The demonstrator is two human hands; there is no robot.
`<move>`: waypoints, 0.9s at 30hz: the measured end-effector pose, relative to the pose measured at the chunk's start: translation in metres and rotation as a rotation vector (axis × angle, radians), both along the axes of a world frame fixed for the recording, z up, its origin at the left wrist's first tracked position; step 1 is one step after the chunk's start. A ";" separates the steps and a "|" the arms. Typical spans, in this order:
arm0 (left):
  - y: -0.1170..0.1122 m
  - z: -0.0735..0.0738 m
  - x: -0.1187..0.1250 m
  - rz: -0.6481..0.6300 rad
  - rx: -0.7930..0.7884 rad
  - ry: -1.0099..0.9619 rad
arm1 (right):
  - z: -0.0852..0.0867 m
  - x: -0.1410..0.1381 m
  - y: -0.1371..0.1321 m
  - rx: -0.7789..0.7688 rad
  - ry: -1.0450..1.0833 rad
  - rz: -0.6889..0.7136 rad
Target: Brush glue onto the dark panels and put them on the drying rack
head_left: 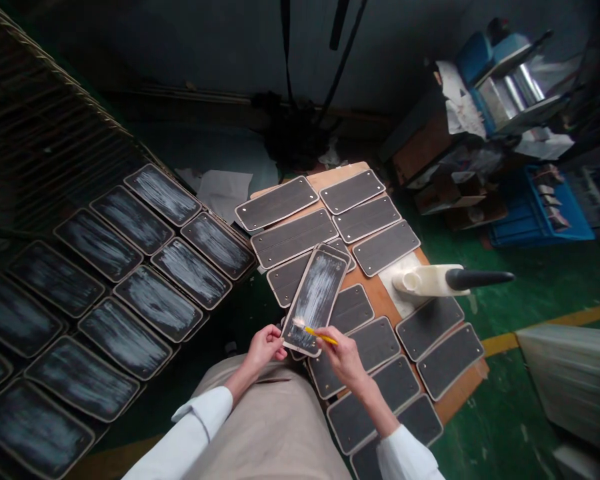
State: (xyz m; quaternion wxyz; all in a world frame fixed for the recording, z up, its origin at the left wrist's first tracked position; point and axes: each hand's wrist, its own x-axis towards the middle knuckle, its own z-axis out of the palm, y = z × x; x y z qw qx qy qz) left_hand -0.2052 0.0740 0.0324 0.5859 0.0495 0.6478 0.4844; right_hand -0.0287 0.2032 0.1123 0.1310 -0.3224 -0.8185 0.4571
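My left hand point(267, 347) pinches the near left corner of a black rounded panel point(316, 293) with a pale edge. White streaks of a wet-looking coating run along the panel's face. In my right hand point(343, 357) is a brush point(325, 335) with a yellow handle, its whitish bristles against the panel's lower part. The panel lies tilted across other dark panels point(295, 238) on the brown board point(380, 297). Those panels look plain, with small metal studs at their ends.
To the left, a rack point(190, 338) carries rows of white-streaked panels point(157, 303). A cream bottle point(425, 280) with a black nozzle stands on a white sheet point(395, 293) at the board's right side. Beyond are a blue crate point(525, 223) and a cluttered bench point(420, 137).
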 end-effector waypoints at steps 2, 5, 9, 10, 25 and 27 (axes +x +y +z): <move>0.000 0.001 0.000 -0.008 -0.007 -0.001 | 0.006 0.007 0.016 -0.034 0.032 -0.097; 0.000 0.003 0.001 -0.018 -0.014 -0.018 | 0.006 0.007 0.061 0.127 0.090 -0.254; 0.000 0.006 0.004 0.020 -0.031 -0.085 | -0.004 0.004 0.082 0.384 -0.034 -0.167; 0.000 0.006 0.005 0.031 -0.034 -0.099 | -0.007 0.006 0.073 0.407 -0.083 -0.127; 0.000 0.002 0.008 0.011 -0.013 -0.099 | 0.019 0.026 0.024 -0.021 -0.154 -0.033; 0.001 0.003 0.008 -0.005 -0.005 -0.083 | 0.010 0.019 0.046 0.028 -0.100 -0.145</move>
